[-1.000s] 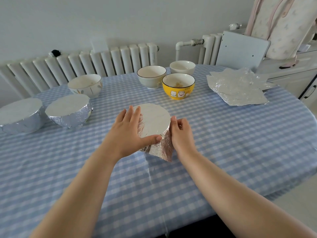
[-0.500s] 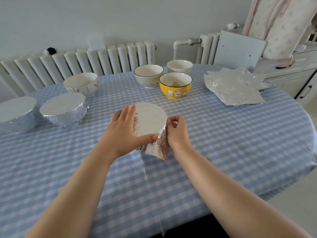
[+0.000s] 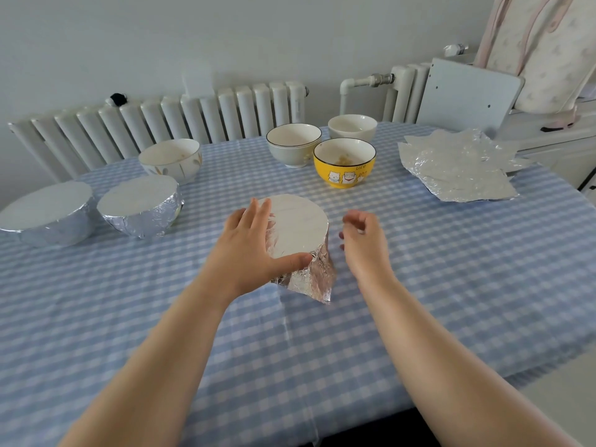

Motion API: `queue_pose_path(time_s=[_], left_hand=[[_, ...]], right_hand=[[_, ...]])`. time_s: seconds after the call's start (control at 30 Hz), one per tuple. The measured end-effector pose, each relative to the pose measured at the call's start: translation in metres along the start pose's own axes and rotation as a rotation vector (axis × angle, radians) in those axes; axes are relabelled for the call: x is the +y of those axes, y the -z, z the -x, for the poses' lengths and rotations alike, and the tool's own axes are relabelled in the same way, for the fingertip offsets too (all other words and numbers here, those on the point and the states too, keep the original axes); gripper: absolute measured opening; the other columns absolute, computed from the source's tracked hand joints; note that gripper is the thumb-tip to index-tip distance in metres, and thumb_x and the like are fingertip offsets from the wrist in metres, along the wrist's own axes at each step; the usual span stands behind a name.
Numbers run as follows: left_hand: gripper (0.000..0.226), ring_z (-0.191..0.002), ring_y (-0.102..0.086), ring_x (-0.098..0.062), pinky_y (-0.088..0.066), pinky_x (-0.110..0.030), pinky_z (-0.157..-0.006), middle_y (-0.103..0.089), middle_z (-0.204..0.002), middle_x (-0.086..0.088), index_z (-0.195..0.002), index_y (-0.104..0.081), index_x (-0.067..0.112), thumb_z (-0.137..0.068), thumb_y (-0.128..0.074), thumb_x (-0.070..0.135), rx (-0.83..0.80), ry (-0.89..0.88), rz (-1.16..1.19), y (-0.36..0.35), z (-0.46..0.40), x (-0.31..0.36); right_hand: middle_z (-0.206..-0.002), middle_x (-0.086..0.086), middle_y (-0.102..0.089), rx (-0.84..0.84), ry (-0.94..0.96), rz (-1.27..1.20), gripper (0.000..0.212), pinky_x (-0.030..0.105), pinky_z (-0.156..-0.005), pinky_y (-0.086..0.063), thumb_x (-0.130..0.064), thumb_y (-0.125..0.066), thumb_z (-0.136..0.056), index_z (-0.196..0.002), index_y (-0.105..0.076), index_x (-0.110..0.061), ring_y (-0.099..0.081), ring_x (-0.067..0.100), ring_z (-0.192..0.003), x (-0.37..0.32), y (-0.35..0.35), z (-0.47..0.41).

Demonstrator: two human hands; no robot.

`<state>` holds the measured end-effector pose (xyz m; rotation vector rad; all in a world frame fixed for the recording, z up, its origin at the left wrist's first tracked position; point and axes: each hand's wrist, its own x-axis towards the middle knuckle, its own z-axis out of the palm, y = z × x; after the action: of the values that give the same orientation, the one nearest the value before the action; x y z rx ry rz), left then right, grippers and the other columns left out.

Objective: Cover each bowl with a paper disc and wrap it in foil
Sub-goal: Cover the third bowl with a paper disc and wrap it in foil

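Left hand (image 3: 246,250) cupping foil-wrapped bowl (image 3: 300,240)

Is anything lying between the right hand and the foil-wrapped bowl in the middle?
Nothing visible: only bare tablecloth separates the right hand from the foil-wrapped bowl, which the left hand holds.
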<state>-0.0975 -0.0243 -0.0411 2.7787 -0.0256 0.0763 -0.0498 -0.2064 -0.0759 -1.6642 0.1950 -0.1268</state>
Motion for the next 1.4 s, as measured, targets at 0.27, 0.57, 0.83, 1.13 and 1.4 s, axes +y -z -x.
queue_pose_path(time_s=[0.27,0.57,0.83,1.13,1.4], left_hand=[[0.126,-0.150,0.000,-0.021,-0.019,-0.042,-0.119,-0.003,-0.166,0.000,-0.157,-0.004,0.022,-0.063,-0.051,0.089,0.059,0.099,0.035,-0.006,0.006,0.018],[0.124,-0.149,-0.004,-0.036,-0.019,-0.048,-0.118,0.002,-0.165,-0.012,-0.157,0.001,0.019,-0.061,-0.028,0.093,0.101,0.195,0.005,-0.012,0.021,0.028],[0.131,-0.150,0.017,-0.030,0.007,-0.046,-0.121,0.010,-0.165,-0.006,-0.158,-0.001,0.024,-0.051,0.009,0.100,0.079,-0.069,-0.189,0.008,-0.002,0.009],[0.130,-0.152,0.003,-0.019,-0.006,-0.046,-0.122,-0.002,-0.166,0.008,-0.157,-0.012,0.035,-0.048,-0.015,0.106,-0.015,-0.135,-0.098,0.006,-0.006,-0.008],[0.122,-0.152,-0.005,-0.021,-0.009,-0.043,-0.121,-0.011,-0.165,0.006,-0.156,-0.012,0.033,-0.055,-0.024,0.100,0.054,-0.124,-0.076,0.002,-0.005,-0.006]], right_hand=[[-0.106,-0.009,-0.063,-0.234,0.035,0.137,0.024,0.027,-0.069,-0.044,-0.028,-0.060,-0.091,-0.115,-0.056,-0.023,-0.058,0.005,-0.090,-0.011,-0.003,0.002],[-0.098,-0.007,-0.067,-0.388,0.105,0.206,0.008,0.032,-0.089,-0.046,-0.026,-0.059,-0.093,-0.101,-0.061,-0.026,-0.062,0.011,-0.098,-0.018,-0.007,-0.017],[-0.095,-0.011,-0.066,-0.333,0.169,0.266,0.011,0.027,-0.069,-0.043,-0.028,-0.056,-0.093,-0.104,-0.060,-0.027,-0.062,0.010,-0.090,-0.015,-0.010,-0.014],[-0.099,-0.009,-0.064,-0.228,0.171,0.211,0.022,0.021,-0.070,-0.038,-0.038,-0.052,-0.099,-0.107,-0.060,-0.020,-0.059,0.006,-0.090,-0.004,-0.015,-0.006],[-0.078,-0.005,-0.069,-0.173,-0.026,-0.053,0.034,0.029,-0.066,-0.052,-0.049,-0.060,-0.093,-0.089,-0.063,-0.016,-0.065,0.009,-0.070,0.003,-0.011,0.002]])
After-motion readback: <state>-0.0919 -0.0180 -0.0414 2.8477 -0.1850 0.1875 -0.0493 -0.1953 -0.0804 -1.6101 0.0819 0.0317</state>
